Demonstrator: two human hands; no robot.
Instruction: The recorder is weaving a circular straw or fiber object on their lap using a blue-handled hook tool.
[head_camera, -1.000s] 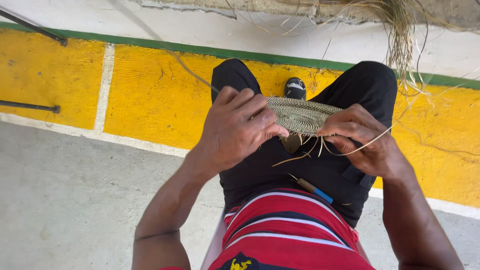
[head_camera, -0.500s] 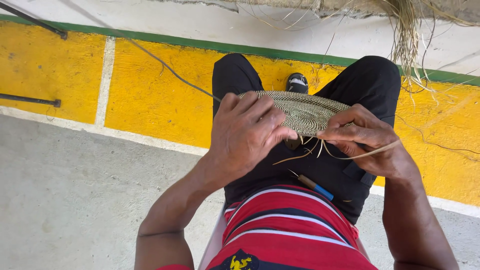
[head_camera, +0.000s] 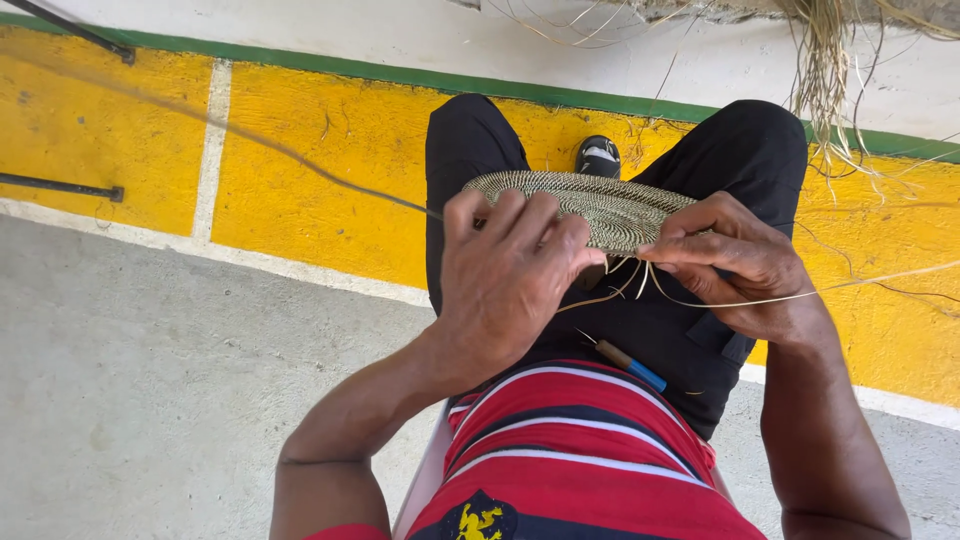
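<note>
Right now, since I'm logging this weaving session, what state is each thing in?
Woven disc: flat across the knees, loose strands hanging from its near edge.
Left hand: gripping the disc's near edge.
Right hand: pinching the edge, a straw strand trailing right.
Blue-tipped tool: lying on the lap, untouched.
Straw bundle: hanging loose by the wall.

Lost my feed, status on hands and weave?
Left hand and right hand both grip woven disc. Loose straw strands trail right. Nothing blocking.
</note>
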